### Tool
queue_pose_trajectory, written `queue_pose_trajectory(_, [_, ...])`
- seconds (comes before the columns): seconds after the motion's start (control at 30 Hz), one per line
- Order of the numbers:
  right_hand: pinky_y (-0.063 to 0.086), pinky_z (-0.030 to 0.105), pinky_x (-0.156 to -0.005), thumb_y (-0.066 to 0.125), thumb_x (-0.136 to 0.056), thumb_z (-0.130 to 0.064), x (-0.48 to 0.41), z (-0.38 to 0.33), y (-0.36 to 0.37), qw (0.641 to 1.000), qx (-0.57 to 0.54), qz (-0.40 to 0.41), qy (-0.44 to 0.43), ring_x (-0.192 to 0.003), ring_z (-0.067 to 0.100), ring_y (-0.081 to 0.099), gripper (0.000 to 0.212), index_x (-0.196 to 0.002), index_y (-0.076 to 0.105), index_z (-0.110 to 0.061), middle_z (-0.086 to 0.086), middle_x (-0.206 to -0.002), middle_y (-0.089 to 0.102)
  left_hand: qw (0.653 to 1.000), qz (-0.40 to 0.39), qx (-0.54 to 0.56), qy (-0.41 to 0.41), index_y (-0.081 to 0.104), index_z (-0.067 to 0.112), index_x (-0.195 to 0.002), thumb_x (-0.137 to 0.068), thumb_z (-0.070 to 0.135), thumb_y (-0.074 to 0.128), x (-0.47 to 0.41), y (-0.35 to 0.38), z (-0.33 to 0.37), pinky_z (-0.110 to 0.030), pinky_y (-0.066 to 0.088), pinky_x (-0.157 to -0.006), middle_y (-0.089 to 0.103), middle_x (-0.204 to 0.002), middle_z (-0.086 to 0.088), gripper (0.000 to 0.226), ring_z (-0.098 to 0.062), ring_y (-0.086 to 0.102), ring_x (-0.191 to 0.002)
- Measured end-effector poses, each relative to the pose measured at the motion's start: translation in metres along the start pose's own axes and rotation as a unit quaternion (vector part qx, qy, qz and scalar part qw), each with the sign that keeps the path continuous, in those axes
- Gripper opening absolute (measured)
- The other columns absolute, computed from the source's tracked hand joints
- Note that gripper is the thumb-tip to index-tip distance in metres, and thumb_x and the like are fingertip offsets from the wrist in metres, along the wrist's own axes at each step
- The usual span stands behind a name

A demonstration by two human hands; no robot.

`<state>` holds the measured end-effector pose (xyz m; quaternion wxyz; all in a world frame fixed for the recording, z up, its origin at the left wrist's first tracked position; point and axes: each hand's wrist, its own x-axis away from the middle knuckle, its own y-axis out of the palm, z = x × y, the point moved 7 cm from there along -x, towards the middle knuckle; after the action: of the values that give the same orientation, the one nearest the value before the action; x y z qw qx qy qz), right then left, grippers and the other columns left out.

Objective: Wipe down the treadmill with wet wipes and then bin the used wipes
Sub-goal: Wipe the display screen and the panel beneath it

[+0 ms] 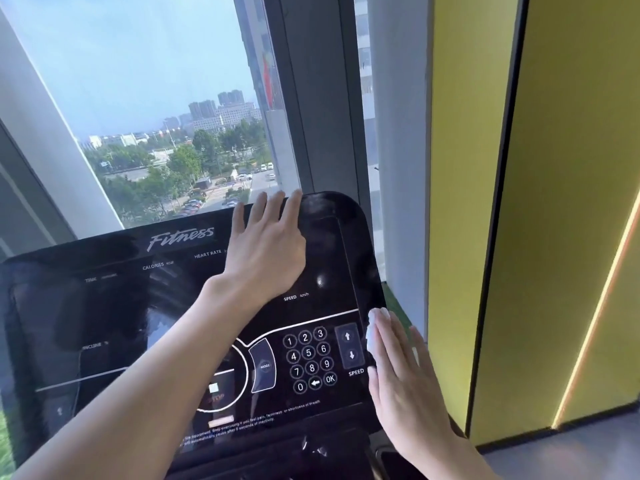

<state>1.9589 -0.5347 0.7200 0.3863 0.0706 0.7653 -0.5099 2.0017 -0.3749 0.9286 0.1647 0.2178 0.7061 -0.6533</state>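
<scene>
The right hand lies flat, grip slack and fingers straight, pressing a white wet wipe, seemingly bunched under the fingertips, against the treadmill console's right edge. Beyond it, the left hand rests flat with an unclenched grip on the console's top right corner.
</scene>
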Motion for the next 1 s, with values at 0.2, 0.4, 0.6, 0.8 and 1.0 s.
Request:
queue_pose_trajectory(0.2, [0.03, 0.047, -0.115, 0.041, -0.099, -0.03, 0.011, -0.006, 0.01, 1.0, 0.013, -0.026, -0.004, -0.152, 0.031, 0.015, 0.067, -0.154, 0.02, 0.002, 0.017, -0.164, 0.01, 0.999, 0.01, -0.035, 0.022, 0.027, 0.016, -0.152, -0.097, 0.023, 0.039, 0.001, 0.002, -0.005, -0.051, 0.015, -0.119, 0.025, -0.159, 0.0, 0.057, -0.024, 0.019, -0.148])
queue_pose_trajectory(0.4, [0.022, 0.044, -0.122, 0.03, -0.104, -0.04, -0.049, -0.017, 0.0, 0.999, 0.028, -0.024, -0.018, -0.153, 0.028, 0.002, 0.069, -0.156, 0.007, 0.0, 0.016, -0.165, 0.0, 0.999, 0.0, -0.032, 0.024, 0.022, 0.02, -0.153, -0.097, 0.021, 0.039, 0.001, 0.004, -0.009, -0.053, 0.013, -0.12, 0.021, -0.161, 0.002, 0.059, -0.023, 0.016, -0.149])
queue_pose_trajectory(0.6, [0.009, 0.041, -0.125, 0.017, -0.103, -0.047, -0.114, -0.017, -0.015, 1.0, 0.016, 0.01, 0.014, -0.153, 0.026, -0.007, 0.072, -0.156, 0.001, -0.001, 0.015, -0.165, -0.009, 0.999, -0.013, -0.024, 0.031, 0.02, 0.022, -0.155, -0.097, 0.019, 0.038, 0.0, 0.002, -0.013, -0.05, 0.012, -0.12, 0.017, -0.163, 0.004, 0.062, -0.02, 0.013, -0.15])
queue_pose_trajectory(0.8, [0.007, 0.042, -0.125, 0.008, -0.099, -0.052, -0.167, -0.019, -0.034, 0.998, 0.008, 0.038, 0.039, -0.153, 0.027, -0.008, 0.077, -0.156, 0.0, -0.001, 0.017, -0.165, -0.007, 0.999, -0.015, 0.027, 0.027, 0.02, 0.023, -0.156, -0.096, 0.013, 0.038, -0.001, -0.004, -0.018, -0.041, 0.007, -0.123, 0.016, -0.164, 0.006, 0.064, -0.015, 0.012, -0.15])
queue_pose_trajectory(1.0, [0.006, 0.045, -0.124, 0.006, -0.099, -0.055, -0.186, -0.062, -0.031, 0.998, 0.056, 0.011, -0.027, -0.152, 0.025, -0.01, 0.078, -0.156, 0.001, -0.002, 0.015, -0.165, -0.009, 0.998, 0.002, 0.038, -0.049, 0.016, 0.026, -0.156, -0.093, 0.009, 0.038, 0.016, -0.012, -0.07, -0.042, 0.002, -0.124, 0.008, -0.165, 0.002, 0.068, -0.017, 0.0, -0.152])
